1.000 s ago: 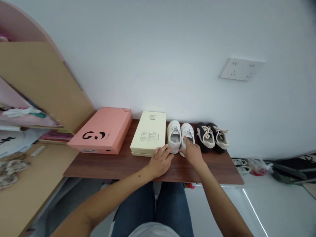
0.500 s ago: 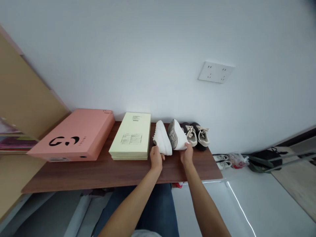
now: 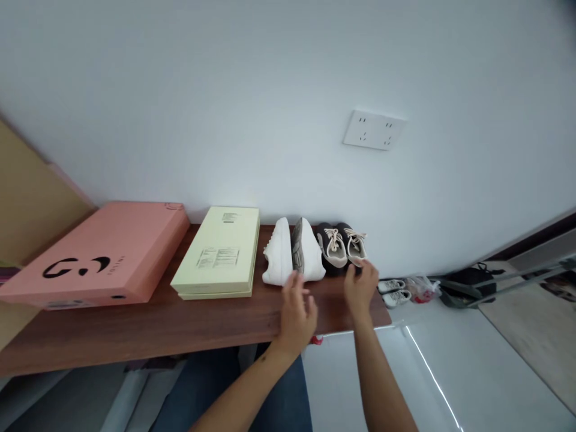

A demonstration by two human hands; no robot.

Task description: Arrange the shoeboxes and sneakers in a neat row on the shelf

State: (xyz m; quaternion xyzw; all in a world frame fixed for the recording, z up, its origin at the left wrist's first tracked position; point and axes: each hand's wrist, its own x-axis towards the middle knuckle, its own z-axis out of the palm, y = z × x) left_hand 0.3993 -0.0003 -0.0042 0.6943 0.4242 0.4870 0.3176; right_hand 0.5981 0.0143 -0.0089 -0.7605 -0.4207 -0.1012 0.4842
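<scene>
Two white sneakers lie on their sides on the brown wooden shelf, the left sneaker (image 3: pixel 279 255) close beside the right sneaker (image 3: pixel 311 252). My left hand (image 3: pixel 297 315) hovers just in front of them, fingers apart and holding nothing. To their right stand two dark shoes with cream laces, a left dark shoe (image 3: pixel 332 247) and a right dark shoe (image 3: pixel 353 240), upright with toes to the wall. My right hand (image 3: pixel 362 289) is at the heel of the right dark shoe, its fingers apart; whether they touch it I cannot tell.
A pale yellow shoebox (image 3: pixel 220 252) and a large pink box (image 3: pixel 103 252) lie on the wooden shelf (image 3: pixel 180 330). A wall socket plate (image 3: pixel 374 129) is above. White shoes (image 3: pixel 396 293), a plastic bag (image 3: pixel 423 289) and a black bag (image 3: pixel 472 285) sit on the floor at right.
Both hands have let go of the white sneakers, which now lie closer together. My right hand has moved right to the dark shoes; my left has drawn back. The view has shifted right.
</scene>
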